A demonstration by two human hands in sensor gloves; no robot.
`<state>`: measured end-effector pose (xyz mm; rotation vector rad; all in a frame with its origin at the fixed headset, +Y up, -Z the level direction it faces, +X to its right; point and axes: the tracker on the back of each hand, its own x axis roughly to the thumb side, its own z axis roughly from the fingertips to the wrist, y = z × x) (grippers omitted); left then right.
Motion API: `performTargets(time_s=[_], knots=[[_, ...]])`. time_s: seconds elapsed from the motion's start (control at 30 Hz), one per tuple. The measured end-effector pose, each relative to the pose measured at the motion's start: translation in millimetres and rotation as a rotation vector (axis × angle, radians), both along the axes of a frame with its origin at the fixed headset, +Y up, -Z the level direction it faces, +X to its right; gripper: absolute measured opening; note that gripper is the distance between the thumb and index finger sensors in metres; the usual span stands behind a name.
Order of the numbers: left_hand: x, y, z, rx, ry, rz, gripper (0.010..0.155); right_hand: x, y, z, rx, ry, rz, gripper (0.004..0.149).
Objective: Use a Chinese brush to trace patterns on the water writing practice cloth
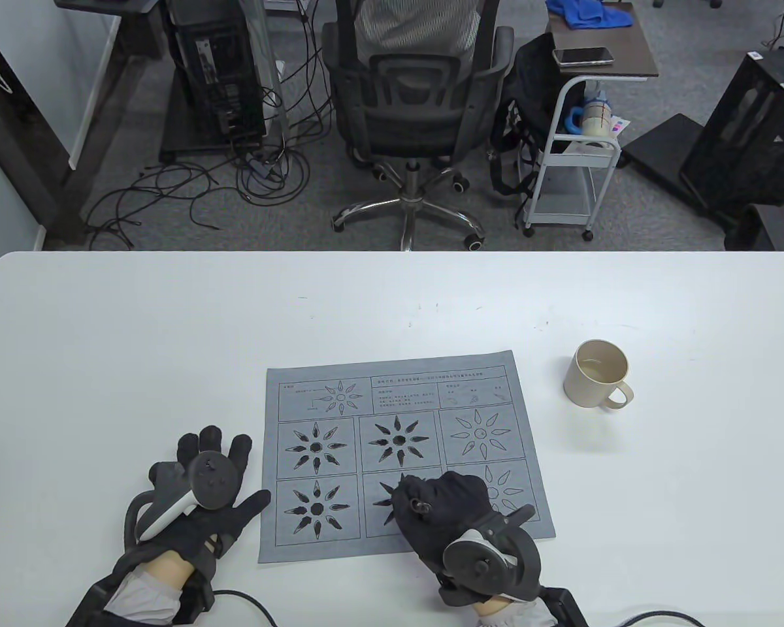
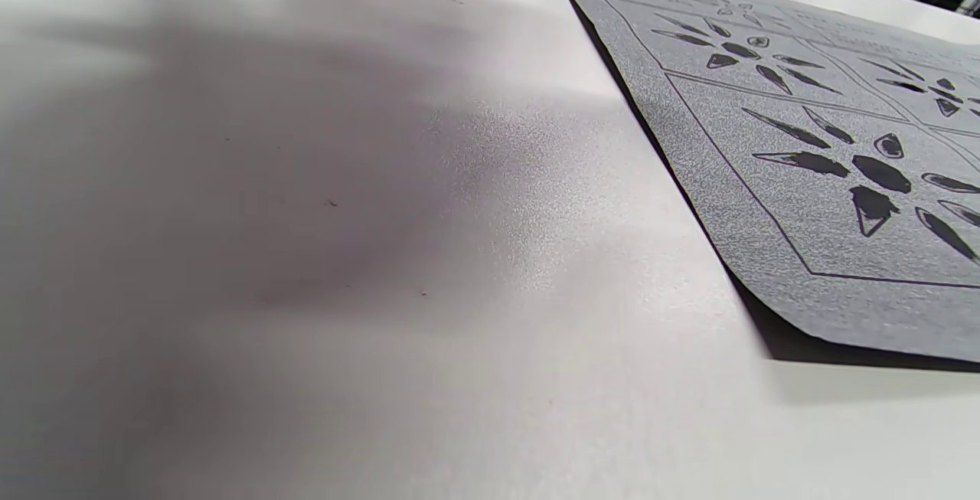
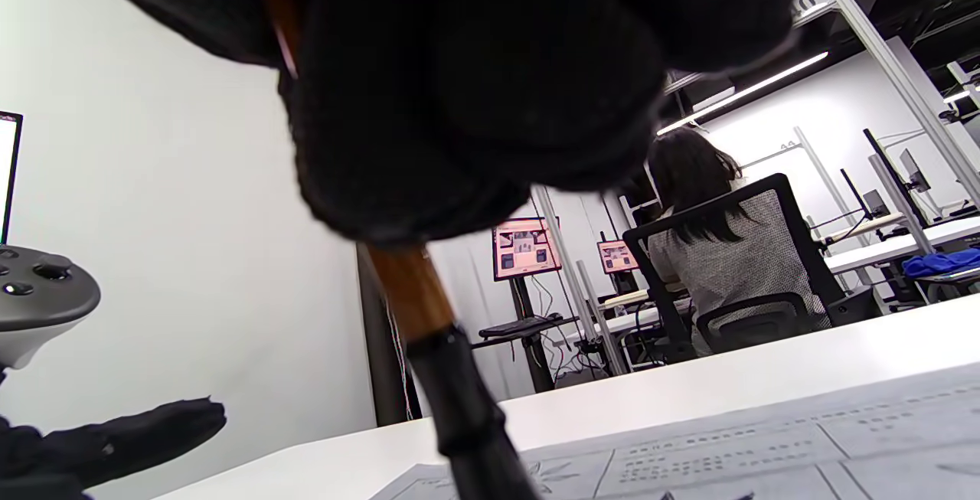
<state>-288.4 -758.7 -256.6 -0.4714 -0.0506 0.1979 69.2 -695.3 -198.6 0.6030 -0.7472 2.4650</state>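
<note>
A: where's the brush [image 3: 429,331]?
B: right hand [image 1: 444,506] fingers clamped on it, tip down over the cloth [image 1: 405,457], bottom middle panel
A: left hand [image 1: 199,496]?
B: flat on table [image 1: 104,366], fingers apart, just beside cloth's left edge

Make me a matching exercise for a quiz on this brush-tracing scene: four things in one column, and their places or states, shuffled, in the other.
Things:
1. left hand
2. right hand
3. cup
4. top right sun pattern

Places or states:
A. stands on the table right of the cloth
B. outline only, not filled in
C. lies flat on the table at the cloth's left edge
D. holds the brush over the cloth's bottom row

Pairs: 1-C, 2-D, 3-A, 4-B
</note>
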Motion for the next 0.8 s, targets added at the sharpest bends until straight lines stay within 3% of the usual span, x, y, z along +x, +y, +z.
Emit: performTargets(time_s=[0.8], knots=[[0.0,0.0,0.0,-0.001,0.002,-0.001,0.082,-0.9,0.8,1.2,0.012,-0.001,-0.005,0.036]])
